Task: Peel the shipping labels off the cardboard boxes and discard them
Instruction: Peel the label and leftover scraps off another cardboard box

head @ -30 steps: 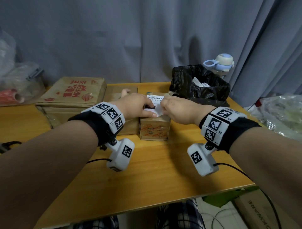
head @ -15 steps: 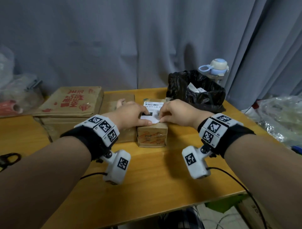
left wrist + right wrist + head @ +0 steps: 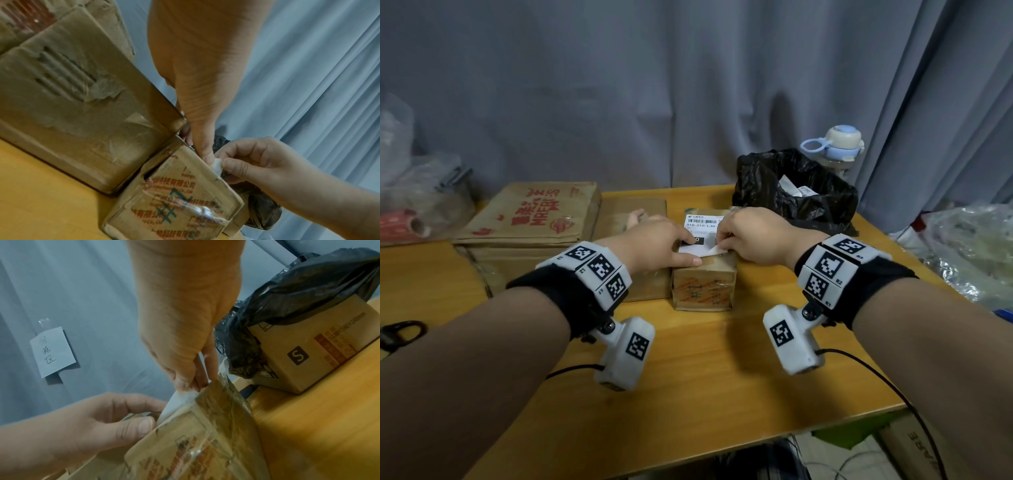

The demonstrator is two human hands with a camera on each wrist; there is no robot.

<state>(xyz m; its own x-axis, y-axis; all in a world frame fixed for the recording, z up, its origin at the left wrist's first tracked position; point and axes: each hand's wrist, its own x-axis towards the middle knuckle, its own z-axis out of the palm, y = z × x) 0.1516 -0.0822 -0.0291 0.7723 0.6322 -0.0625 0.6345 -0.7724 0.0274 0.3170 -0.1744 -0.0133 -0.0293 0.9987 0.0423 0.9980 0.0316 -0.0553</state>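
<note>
- Lying at the far left edge of the wooden table [image 3: 688,394], clear plastic bags [image 3: 424,192] sit beside a red roll [image 3: 400,228]; a black loop [image 3: 400,334] rests at the near left edge.
- Left of centre, a large flat box [image 3: 530,216] with red print lies on another carton; a plain box [image 3: 635,222] stands just beside it, its torn side face showing in the left wrist view [image 3: 72,113].
- Left hand [image 3: 654,245]: it rests on the top of the small box [image 3: 703,286], index finger extended onto the label and thumb laid along the near top edge; fingers loosely straight, holding nothing.
- Centre: the small box touches the plain box on its left. The white shipping label [image 3: 700,228] is stuck to its top, with the near right corner lifted off the cardboard.
- Right hand [image 3: 751,240]: thumb and fingertips are pinched together on the lifted corner of the label, seen as a white flap [image 3: 176,404] at the box's top edge.
- Right of centre, behind the small box, a black plastic bag [image 3: 791,192] stands open with white paper inside; a pale blue bottle [image 3: 839,145] stands behind it.
- Near half of the table, toward the front edge, is bare wood under both wrists.
- Far right, beyond the table edge, crinkled clear plastic [image 3: 972,250] lies.
</note>
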